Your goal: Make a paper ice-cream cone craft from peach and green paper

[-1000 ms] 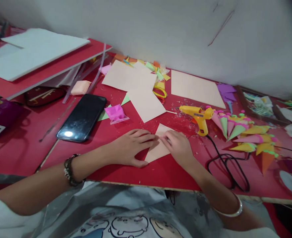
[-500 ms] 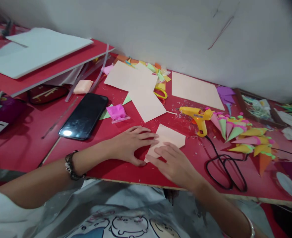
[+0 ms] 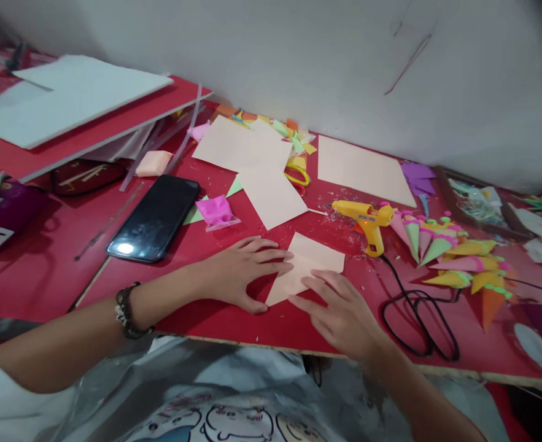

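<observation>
A small cream sheet of paper (image 3: 319,253) with a crease across it lies on the red table near the front edge. The fingertips of my left hand (image 3: 243,273) rest on its left edge, with the fingers apart and the thumb just off its lower corner. My right hand (image 3: 337,307) touches the lower right part of the sheet with loosely curled, spread fingers. Neither hand grips anything. Just beyond the sheet are a larger cream paper (image 3: 273,196) and a yellow glue gun (image 3: 365,215).
A black phone (image 3: 153,218) and a pink packet (image 3: 216,212) lie to the left. Colourful paper cones (image 3: 429,236) and the glue gun's looped black cord (image 3: 409,307) lie to the right. Yellow-handled scissors (image 3: 301,175) sit partly under paper. A raised red board (image 3: 114,129) stands at back left.
My right hand has slid right and slightly toward me across the small sheet, uncovering more of it. My left hand has stayed almost in place.
</observation>
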Demonstrator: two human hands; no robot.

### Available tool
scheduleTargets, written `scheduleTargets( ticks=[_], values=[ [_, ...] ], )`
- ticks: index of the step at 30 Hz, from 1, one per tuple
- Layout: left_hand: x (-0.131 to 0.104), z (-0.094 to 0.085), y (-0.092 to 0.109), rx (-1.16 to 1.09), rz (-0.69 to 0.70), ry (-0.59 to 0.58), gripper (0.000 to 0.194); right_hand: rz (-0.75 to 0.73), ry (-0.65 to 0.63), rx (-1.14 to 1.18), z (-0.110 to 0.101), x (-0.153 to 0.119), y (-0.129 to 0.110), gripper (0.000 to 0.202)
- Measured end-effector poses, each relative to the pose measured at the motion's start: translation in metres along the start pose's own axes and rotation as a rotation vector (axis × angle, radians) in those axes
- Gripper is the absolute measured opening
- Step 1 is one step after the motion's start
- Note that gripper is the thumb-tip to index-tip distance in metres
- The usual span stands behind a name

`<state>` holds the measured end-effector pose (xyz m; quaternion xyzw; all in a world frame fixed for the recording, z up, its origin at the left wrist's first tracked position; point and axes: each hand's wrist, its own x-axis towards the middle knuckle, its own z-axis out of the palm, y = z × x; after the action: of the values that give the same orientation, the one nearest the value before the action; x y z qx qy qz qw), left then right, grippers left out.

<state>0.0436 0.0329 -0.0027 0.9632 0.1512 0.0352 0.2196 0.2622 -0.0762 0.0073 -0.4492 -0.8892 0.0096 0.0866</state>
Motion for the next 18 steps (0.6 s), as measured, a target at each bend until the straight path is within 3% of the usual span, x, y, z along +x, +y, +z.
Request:
scheduleTargets(
  ticks=[12,18],
  values=[
    [-0.001,0.0,-0.001,0.042,-0.012,-0.038,0.072,0.255,0.051,-0.09,-0.001,-0.045,0.051,0.038],
    [-0.001,-0.002,0.0,0.065,0.009,-0.034,0.073,0.402,0.106,-0.113,-0.01,-0.041,0.055,0.028]
  ],
)
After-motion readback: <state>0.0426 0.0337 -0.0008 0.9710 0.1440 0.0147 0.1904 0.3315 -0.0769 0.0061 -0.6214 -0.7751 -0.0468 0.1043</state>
